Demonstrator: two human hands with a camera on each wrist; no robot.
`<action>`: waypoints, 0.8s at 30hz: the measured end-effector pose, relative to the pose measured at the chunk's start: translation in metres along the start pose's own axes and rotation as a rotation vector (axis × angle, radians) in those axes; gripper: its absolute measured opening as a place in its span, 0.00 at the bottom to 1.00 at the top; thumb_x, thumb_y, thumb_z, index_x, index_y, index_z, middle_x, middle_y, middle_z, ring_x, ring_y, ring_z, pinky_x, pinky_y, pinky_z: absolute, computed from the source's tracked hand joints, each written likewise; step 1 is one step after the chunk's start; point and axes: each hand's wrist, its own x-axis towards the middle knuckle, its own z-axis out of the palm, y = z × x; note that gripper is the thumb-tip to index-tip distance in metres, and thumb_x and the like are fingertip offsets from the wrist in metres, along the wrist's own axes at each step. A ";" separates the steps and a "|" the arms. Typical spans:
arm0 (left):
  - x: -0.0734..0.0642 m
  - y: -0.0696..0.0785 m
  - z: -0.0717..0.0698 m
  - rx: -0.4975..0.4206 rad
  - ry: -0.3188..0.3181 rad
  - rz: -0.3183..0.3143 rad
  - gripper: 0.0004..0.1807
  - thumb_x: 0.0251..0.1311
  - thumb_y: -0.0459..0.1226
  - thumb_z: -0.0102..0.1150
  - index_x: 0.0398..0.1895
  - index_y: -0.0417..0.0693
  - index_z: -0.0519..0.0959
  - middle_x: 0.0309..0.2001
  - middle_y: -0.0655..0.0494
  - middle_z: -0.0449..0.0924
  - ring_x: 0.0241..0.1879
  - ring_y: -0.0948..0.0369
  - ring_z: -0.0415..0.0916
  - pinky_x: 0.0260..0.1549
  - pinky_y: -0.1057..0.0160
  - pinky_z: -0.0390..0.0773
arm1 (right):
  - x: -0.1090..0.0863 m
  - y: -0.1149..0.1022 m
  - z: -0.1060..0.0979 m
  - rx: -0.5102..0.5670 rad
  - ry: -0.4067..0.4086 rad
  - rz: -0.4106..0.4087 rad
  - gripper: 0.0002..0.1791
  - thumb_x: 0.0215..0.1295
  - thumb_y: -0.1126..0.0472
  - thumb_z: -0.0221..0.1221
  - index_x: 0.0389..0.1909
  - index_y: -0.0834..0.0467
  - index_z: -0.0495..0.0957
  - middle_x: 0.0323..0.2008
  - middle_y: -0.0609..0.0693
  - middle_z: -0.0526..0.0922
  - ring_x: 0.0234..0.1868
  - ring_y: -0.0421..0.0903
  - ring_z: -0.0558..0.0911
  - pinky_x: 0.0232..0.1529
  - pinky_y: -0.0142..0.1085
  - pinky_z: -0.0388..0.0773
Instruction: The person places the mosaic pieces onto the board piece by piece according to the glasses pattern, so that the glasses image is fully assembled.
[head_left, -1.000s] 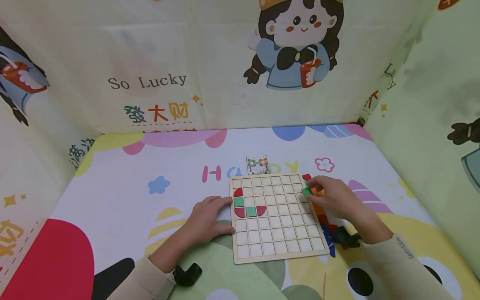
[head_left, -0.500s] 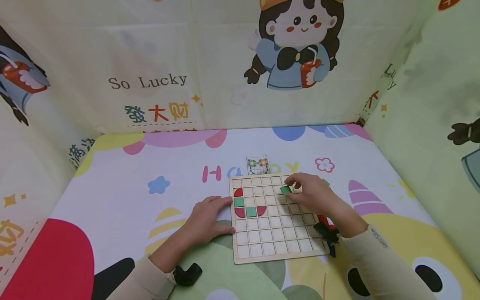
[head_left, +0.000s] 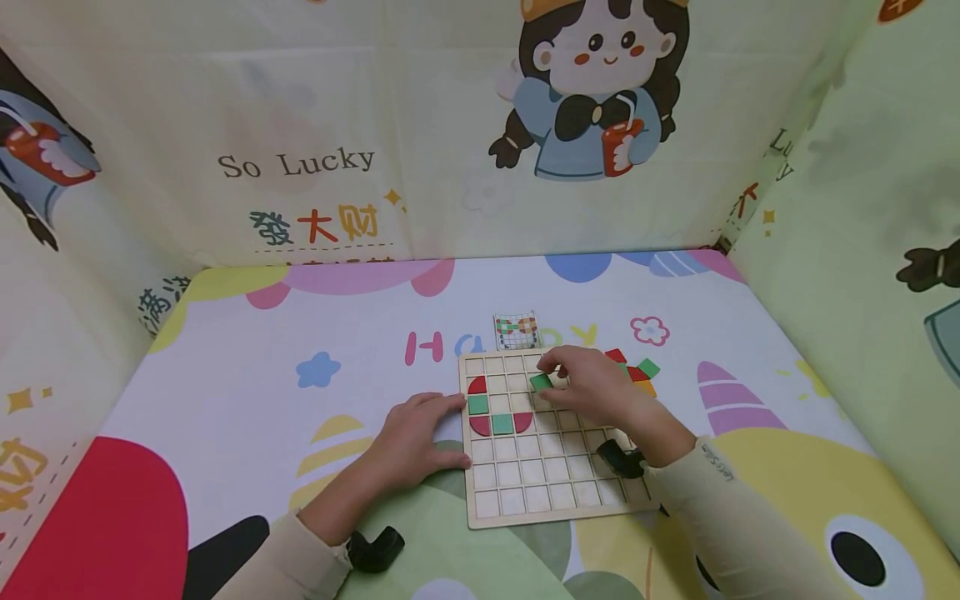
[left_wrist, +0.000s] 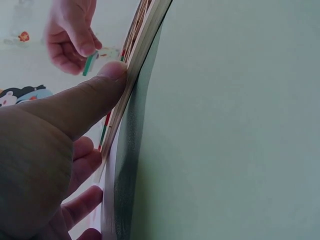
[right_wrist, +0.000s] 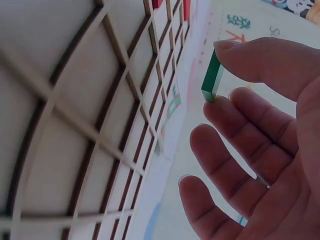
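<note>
A wooden grid board (head_left: 555,517) lies on the table. In its left columns sit green square tiles (head_left: 502,424) and red rounded tiles (head_left: 480,426). Along the board's left edge rests my left hand (head_left: 420,437); its thumb (left_wrist: 102,87) and fingers touch the rim, as the left wrist view shows. My right hand (head_left: 596,383) pinches a green square tile (head_left: 540,382) between thumb and index finger, over the upper middle of the grid. The right wrist view has this tile (right_wrist: 212,77) edge-on, apart from the grid, with the other fingers loosely bent.
A small card (head_left: 517,331) with a coloured grid pattern stands behind the board's far edge. Loose red, orange and green tiles (head_left: 648,367) lie beyond the board's right side, partly hidden by my right arm. A printed cloth wall (head_left: 435,167) rises at the back.
My right hand has carried the green square tile leftward from the board's right edge to above its upper middle, uncovering loose tiles at the right. The left hand stays put.
</note>
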 end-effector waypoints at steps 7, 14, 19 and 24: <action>0.000 0.000 0.000 0.004 -0.005 -0.002 0.43 0.47 0.52 0.78 0.68 0.48 0.74 0.63 0.53 0.75 0.66 0.49 0.64 0.61 0.41 0.63 | 0.010 -0.008 0.010 -0.032 -0.059 0.033 0.15 0.61 0.57 0.67 0.48 0.58 0.82 0.41 0.47 0.83 0.42 0.48 0.79 0.45 0.42 0.78; -0.001 0.002 -0.001 0.004 -0.009 -0.003 0.44 0.47 0.51 0.78 0.68 0.48 0.74 0.63 0.54 0.74 0.67 0.49 0.64 0.62 0.41 0.62 | 0.015 -0.012 0.018 -0.043 -0.095 0.030 0.15 0.61 0.55 0.68 0.46 0.57 0.82 0.39 0.45 0.83 0.39 0.45 0.79 0.43 0.40 0.77; -0.001 0.002 -0.002 -0.001 -0.007 -0.004 0.43 0.47 0.51 0.78 0.67 0.48 0.74 0.63 0.54 0.74 0.67 0.49 0.64 0.62 0.41 0.62 | 0.014 -0.016 0.021 -0.052 -0.108 0.039 0.15 0.61 0.55 0.68 0.46 0.56 0.82 0.39 0.46 0.84 0.39 0.45 0.79 0.45 0.42 0.78; -0.001 0.002 -0.002 -0.010 -0.001 -0.003 0.43 0.47 0.51 0.79 0.67 0.48 0.74 0.63 0.54 0.75 0.66 0.49 0.64 0.62 0.41 0.63 | 0.015 -0.018 0.023 -0.079 -0.118 0.057 0.15 0.61 0.53 0.68 0.45 0.55 0.82 0.39 0.45 0.83 0.39 0.45 0.79 0.45 0.42 0.78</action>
